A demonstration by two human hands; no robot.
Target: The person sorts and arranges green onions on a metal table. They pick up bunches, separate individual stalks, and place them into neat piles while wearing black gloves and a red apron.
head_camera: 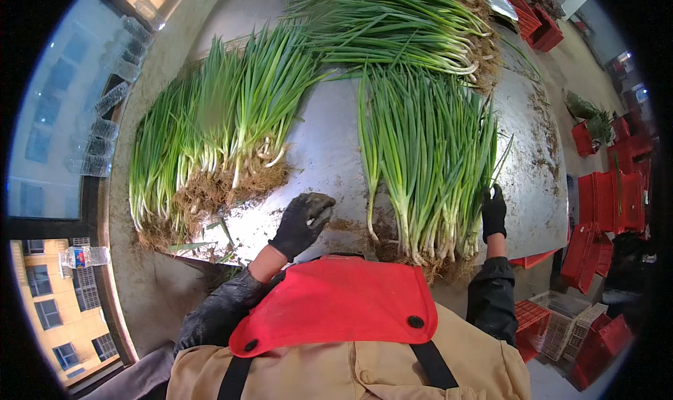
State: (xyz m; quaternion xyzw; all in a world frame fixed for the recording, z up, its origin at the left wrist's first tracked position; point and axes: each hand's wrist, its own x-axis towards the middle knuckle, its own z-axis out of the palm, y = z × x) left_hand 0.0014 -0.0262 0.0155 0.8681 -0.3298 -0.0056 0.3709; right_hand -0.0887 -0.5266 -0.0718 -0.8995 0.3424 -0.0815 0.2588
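My left hand (304, 225), in a black glove with curled fingers, is over the near part of the metal table (328, 137); something small and pale shows between its fingers, too little to name. On the right, my right hand (494, 210), gloved in black too, touches the right edge of a bundle of green onions (426, 153), and a thin stalk rises from its fingertips. That bundle lies roots towards me. To the left rest more green onions (210, 121) with brown, soil-covered roots. Across the far side is a large pile of green onions (394, 26), roots to the right.
Soil and leaf scraps dirty the tabletop. Red plastic crates (612, 200) stand on the floor at right, with a white crate (560, 316) nearer me. Clear plastic bottles (105, 129) line the window side at left.
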